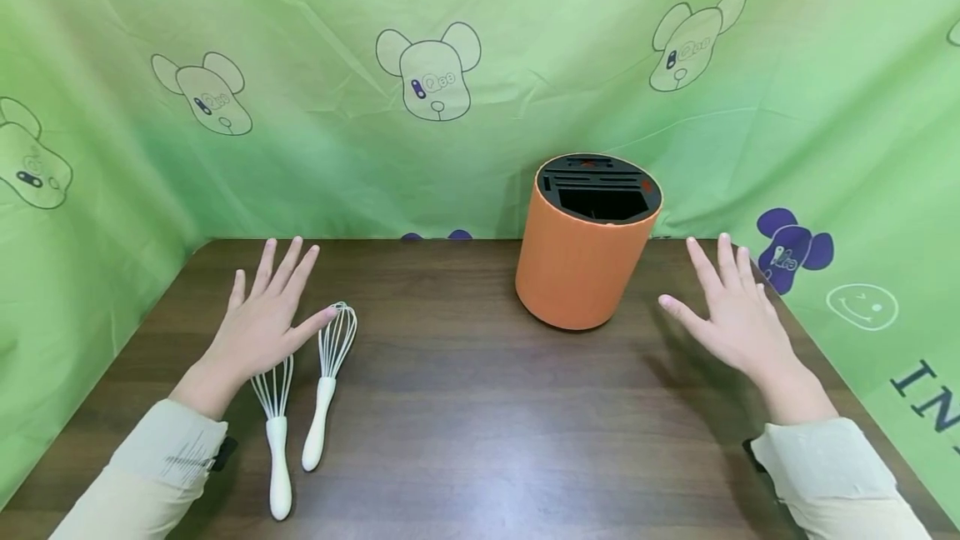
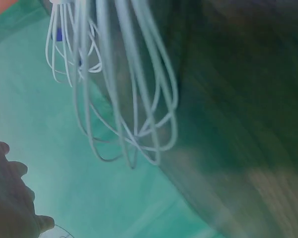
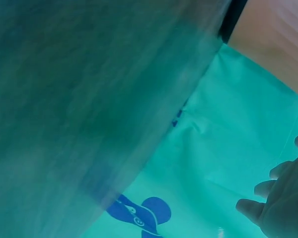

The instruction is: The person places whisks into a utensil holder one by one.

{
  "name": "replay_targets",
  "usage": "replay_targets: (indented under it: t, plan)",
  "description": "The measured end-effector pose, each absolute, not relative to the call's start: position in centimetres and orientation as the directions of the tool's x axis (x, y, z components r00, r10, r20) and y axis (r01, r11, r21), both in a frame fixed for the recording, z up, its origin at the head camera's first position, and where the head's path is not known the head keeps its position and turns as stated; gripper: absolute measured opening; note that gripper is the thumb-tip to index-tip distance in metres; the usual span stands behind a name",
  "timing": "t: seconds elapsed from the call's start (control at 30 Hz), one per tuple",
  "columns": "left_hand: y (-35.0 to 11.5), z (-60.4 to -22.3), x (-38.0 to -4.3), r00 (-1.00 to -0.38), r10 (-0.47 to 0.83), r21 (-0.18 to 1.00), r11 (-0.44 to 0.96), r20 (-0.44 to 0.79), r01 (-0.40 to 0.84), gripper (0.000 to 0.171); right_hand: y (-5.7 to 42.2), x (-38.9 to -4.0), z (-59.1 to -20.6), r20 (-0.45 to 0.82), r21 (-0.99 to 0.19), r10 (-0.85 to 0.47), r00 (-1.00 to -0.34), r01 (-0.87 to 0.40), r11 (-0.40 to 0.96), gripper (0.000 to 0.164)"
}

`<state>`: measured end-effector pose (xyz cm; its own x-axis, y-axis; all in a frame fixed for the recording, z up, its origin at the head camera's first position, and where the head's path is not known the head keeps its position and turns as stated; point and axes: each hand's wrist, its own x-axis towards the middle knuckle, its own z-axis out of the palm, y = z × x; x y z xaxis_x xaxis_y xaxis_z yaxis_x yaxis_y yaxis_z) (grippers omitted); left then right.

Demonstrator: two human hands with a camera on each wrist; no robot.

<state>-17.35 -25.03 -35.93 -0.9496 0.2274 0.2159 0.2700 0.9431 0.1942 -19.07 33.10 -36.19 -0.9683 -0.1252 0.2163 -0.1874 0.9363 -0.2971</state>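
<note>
Two white whisks lie on the left part of the table, handles toward the person. My left hand (image 1: 258, 323) hovers with spread fingers over the wires of the left whisk (image 1: 277, 465), hiding their tips. Just right of it is the second whisk (image 1: 320, 415), its wire end beside the left thumb. Large in the left wrist view are the wire loops of a whisk (image 2: 134, 99). My right hand (image 1: 738, 323), fingers spread and holding nothing, is right of an orange cylindrical knife block (image 1: 581, 261) with a black slotted top.
The dark wooden table (image 1: 450, 407) ends at a green curtain (image 1: 322, 140) with printed bear-like heads, which rises behind it and along both sides. The knife block stands near the table's back edge, right of the middle.
</note>
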Motion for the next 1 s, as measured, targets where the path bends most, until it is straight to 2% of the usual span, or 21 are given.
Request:
replay_targets:
  t: [0.6,1.0]
  plan:
    - [-20.7,-34.6,-19.5,-0.912,0.300,0.206,0.909,0.280,0.363,0.088,32.0,-20.1,-33.9,0.267,-0.472,-0.131,-0.955,-0.248,0.846,0.086]
    - [-16.5,-33.3,-21.0,-0.857,0.356,0.237,0.857,0.372,0.459,0.087,31.2,-21.1,-32.9,0.323,-0.566,-0.144,-0.935,-0.313,0.762,0.084]
